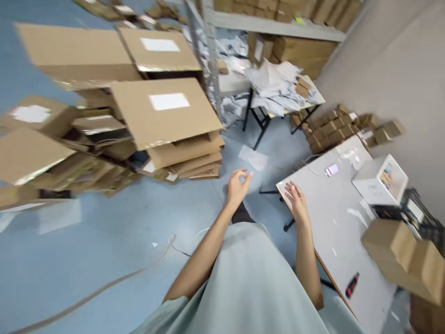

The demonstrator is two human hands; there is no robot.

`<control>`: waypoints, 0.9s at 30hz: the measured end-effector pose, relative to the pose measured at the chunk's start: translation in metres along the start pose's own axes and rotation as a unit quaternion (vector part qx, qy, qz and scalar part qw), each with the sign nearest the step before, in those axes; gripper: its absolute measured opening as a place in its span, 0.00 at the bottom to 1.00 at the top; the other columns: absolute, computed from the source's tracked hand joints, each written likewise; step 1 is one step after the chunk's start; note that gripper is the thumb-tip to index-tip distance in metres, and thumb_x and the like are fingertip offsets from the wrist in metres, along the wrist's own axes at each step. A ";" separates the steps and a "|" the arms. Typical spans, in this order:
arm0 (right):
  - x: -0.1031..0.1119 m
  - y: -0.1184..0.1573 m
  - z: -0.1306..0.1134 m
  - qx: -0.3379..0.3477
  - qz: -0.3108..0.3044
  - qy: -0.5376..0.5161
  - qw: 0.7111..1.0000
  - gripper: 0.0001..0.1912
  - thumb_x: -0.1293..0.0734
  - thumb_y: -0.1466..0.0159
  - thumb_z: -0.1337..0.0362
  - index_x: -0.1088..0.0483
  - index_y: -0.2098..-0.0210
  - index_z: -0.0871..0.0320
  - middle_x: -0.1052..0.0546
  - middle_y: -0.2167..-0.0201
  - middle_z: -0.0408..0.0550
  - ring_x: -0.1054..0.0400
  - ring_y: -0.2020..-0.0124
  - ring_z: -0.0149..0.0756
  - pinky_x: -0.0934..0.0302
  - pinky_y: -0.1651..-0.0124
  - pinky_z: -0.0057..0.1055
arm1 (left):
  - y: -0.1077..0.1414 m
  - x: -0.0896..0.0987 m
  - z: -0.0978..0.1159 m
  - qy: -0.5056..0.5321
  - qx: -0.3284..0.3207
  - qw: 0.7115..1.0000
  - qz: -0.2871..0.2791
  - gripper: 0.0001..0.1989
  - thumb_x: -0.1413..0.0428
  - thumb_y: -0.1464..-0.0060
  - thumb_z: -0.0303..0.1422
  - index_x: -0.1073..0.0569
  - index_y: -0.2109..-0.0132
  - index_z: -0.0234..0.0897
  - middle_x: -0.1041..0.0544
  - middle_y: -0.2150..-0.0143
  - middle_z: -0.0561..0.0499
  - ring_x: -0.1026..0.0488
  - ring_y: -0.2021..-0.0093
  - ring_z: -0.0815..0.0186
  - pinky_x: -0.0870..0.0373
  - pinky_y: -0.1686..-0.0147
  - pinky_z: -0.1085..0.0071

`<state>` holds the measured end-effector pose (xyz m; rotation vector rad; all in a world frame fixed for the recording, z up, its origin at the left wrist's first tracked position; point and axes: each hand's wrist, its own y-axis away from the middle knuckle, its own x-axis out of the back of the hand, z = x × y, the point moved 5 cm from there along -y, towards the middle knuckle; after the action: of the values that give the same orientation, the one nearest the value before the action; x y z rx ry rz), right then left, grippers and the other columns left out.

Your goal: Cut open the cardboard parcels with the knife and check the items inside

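My left hand (238,187) hangs in the air in front of my body, its fingers loosely curled and the thumb apart, with nothing seen in it. Nearest to it are the stacked flat cardboard boxes (170,123) on its left and a white sheet of paper (254,157) on the floor ahead. My right hand (296,199) is raised by the near corner of the white table (323,208). Its fingers are slightly bent and spread, holding nothing; whether it touches the table edge I cannot tell.
On the table are a phone (332,170), a white box (380,181), a red and black tool (352,285) and a brown carton (399,255). A small table (314,99) bears white bags beside a metal shelf (278,27). A strap (104,288) trails over the blue floor.
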<state>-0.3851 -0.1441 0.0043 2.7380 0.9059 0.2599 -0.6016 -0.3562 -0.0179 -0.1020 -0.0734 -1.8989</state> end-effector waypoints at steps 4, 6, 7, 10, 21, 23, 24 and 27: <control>0.126 0.100 0.033 -0.034 0.139 -0.006 0.990 0.43 0.20 0.40 0.33 0.19 0.37 0.55 0.18 0.32 0.64 0.21 0.32 0.58 0.28 0.28 0.56 | 0.093 -0.115 0.019 0.037 -0.020 0.983 -0.180 0.21 0.36 0.34 0.46 0.34 0.70 0.44 0.13 0.49 0.43 0.17 0.45 0.54 0.25 0.37 0.58; 0.177 0.149 0.050 -0.050 0.229 -0.026 0.972 0.45 0.19 0.45 0.32 0.18 0.39 0.56 0.16 0.35 0.65 0.20 0.34 0.59 0.28 0.29 0.57 | 0.137 -0.155 0.031 0.054 -0.031 0.965 -0.255 0.22 0.37 0.33 0.48 0.34 0.71 0.44 0.13 0.50 0.43 0.16 0.46 0.54 0.25 0.37 0.57; 0.199 0.171 0.058 -0.059 0.272 -0.036 0.960 0.45 0.18 0.46 0.32 0.17 0.41 0.56 0.15 0.36 0.64 0.19 0.35 0.59 0.27 0.29 0.58 | 0.157 -0.171 0.036 0.062 -0.034 0.955 -0.287 0.23 0.38 0.33 0.50 0.35 0.71 0.45 0.13 0.51 0.42 0.16 0.46 0.53 0.25 0.37 0.57; 0.251 0.227 0.075 -0.090 0.361 -0.062 0.926 0.44 0.17 0.49 0.33 0.17 0.44 0.56 0.14 0.39 0.63 0.18 0.38 0.57 0.27 0.30 0.57 | 0.210 -0.213 0.047 0.083 -0.034 0.926 -0.368 0.25 0.39 0.33 0.54 0.35 0.72 0.45 0.14 0.52 0.42 0.17 0.46 0.52 0.26 0.36 0.56; 0.391 0.325 0.117 -0.069 0.480 -0.106 0.868 0.53 0.19 0.45 0.33 0.24 0.29 0.58 0.22 0.28 0.65 0.26 0.27 0.58 0.32 0.24 0.54 | 0.349 -0.341 0.052 0.056 0.006 0.862 -0.504 0.29 0.39 0.39 0.63 0.33 0.71 0.44 0.14 0.55 0.42 0.17 0.48 0.51 0.22 0.38 0.55; 0.425 0.333 0.132 -0.069 0.517 -0.112 0.846 0.59 0.18 0.47 0.34 0.28 0.26 0.59 0.26 0.25 0.68 0.29 0.24 0.60 0.35 0.22 0.54 | 0.371 -0.372 0.058 0.054 0.020 0.850 -0.524 0.30 0.38 0.40 0.65 0.31 0.69 0.44 0.13 0.51 0.40 0.17 0.44 0.50 0.23 0.35 0.53; 0.445 0.336 0.139 -0.071 0.536 -0.114 0.833 0.62 0.17 0.48 0.34 0.30 0.24 0.60 0.28 0.23 0.69 0.31 0.23 0.60 0.36 0.21 0.54 | 0.383 -0.389 0.062 0.055 0.026 0.843 -0.534 0.30 0.37 0.41 0.65 0.29 0.68 0.43 0.13 0.48 0.39 0.17 0.42 0.49 0.23 0.32 0.52; 0.513 0.340 0.157 -0.078 0.582 -0.124 0.800 0.70 0.17 0.50 0.34 0.38 0.19 0.61 0.37 0.19 0.71 0.37 0.19 0.62 0.38 0.20 0.53 | 0.419 -0.445 0.075 0.060 0.033 0.829 -0.555 0.29 0.36 0.40 0.65 0.21 0.57 0.41 0.14 0.40 0.37 0.18 0.36 0.47 0.26 0.28 0.48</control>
<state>0.2498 -0.1260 -0.0015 2.6688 -0.9142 0.1439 -0.0586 -0.0657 0.0088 0.1521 -0.1303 -3.0683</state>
